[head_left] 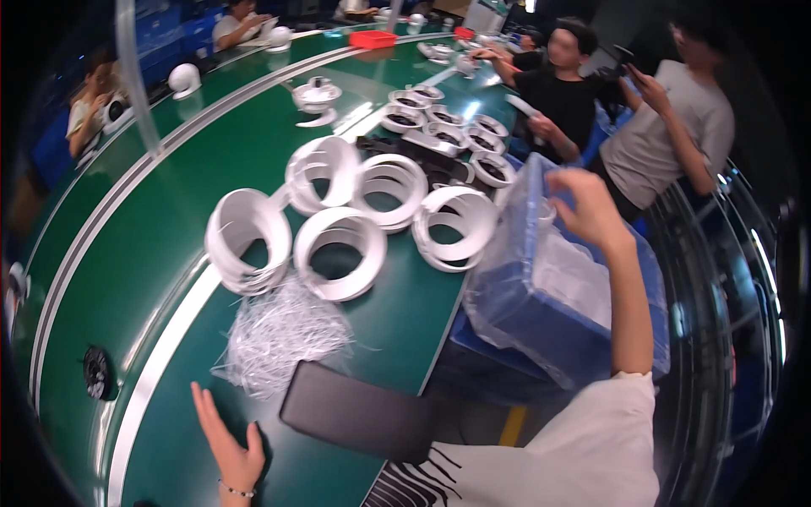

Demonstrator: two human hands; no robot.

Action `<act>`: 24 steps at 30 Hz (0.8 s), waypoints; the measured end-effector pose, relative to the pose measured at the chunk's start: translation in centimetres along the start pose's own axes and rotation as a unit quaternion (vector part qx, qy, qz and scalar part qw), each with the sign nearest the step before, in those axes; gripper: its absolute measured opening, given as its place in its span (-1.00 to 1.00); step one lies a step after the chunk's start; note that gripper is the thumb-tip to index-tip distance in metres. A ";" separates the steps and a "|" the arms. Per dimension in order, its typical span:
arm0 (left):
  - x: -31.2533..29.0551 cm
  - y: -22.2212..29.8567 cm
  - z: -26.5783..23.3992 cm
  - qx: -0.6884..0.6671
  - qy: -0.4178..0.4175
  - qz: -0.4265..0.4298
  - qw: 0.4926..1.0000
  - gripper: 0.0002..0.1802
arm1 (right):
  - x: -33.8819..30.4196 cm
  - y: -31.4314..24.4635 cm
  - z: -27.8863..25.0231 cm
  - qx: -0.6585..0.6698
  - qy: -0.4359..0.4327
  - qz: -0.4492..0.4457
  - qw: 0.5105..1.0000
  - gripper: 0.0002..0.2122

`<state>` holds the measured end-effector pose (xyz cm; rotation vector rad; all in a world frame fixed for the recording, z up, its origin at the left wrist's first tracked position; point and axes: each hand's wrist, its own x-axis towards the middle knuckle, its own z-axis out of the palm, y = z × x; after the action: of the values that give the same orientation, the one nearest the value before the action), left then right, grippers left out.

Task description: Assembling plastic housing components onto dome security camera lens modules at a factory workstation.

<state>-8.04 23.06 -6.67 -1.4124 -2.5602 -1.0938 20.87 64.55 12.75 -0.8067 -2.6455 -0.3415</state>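
Note:
My left hand point(234, 452) is over the green table at the lower left, fingers stretched and thumb apart, holding nothing. A bracelet circles its wrist. Beyond its fingertips lies a loose heap of thin, whitish plastic strips point(287, 334). My right arm reaches out over a blue bin point(515, 279) with a clear plastic liner. Near the bin's far rim is my right hand point(583, 203), fingers bent but apart, with no object visible between them. White pieces point(574, 275) lie inside the liner. Several stacks of white plastic rings point(340, 253) stand behind the strips.
A dark rectangular slab point(359, 411) appears close in front of me. Several white ring-shaped parts with dark centres point(446, 135) sit farther back. A black round part point(97, 372) lies at the left. Two people are beyond the bin; others sit across the table. A red tray point(372, 40) is far off.

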 end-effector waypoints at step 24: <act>0.5 1.1 0.7 0.109 0.023 0.010 0.994 -0.27 | -2.4 17.7 21.2 -0.159 -0.360 0.204 0.896 -0.48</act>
<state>-7.35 24.21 -6.37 -1.3405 -2.5362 -0.8050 27.41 84.57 -5.26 -1.8700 -2.9785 -0.4281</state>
